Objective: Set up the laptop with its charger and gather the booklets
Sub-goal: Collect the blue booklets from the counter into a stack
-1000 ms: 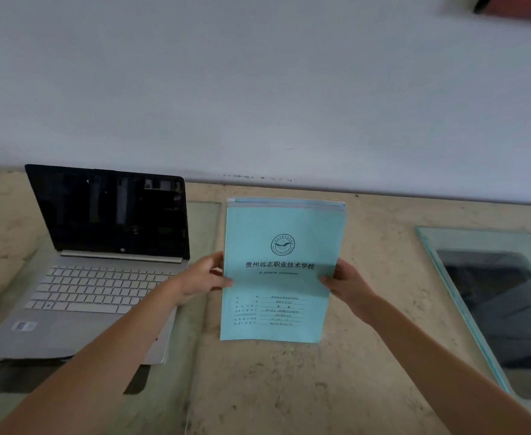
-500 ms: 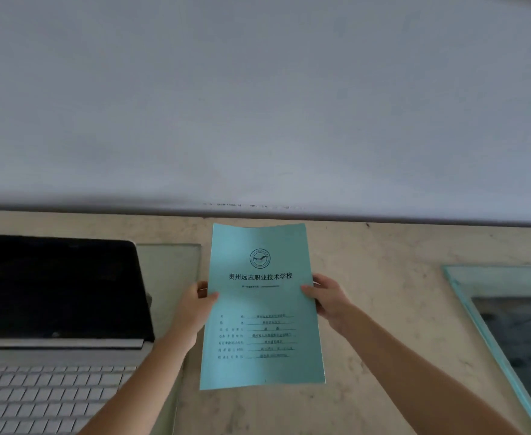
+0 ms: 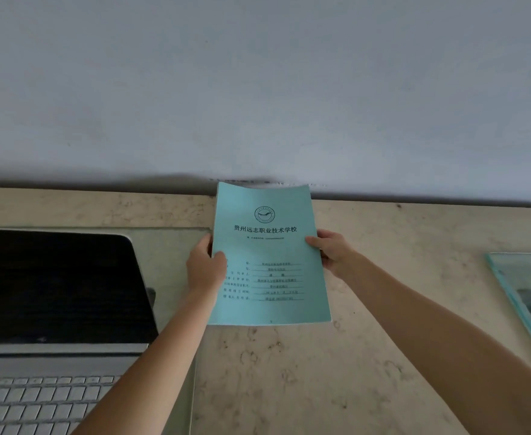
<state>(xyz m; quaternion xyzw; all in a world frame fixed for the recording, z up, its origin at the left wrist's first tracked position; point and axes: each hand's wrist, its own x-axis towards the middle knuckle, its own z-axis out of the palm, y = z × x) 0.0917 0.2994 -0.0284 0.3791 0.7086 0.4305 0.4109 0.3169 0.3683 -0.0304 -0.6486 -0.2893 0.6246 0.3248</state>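
Head view: the laptop [image 3: 54, 293], at 8 o'clock, runs off the left and bottom edges. Small print on the teal booklet [image 3: 270, 255] at centre is illegible. The left hand [image 3: 206, 268] and right hand [image 3: 330, 251] pinch its side edges, thumbs on the cover, over the stone counter [image 3: 383, 309].

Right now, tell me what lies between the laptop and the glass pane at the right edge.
In the head view: the teal booklet, gripped at its side edges by the left hand and right hand, with marble tabletop around it.
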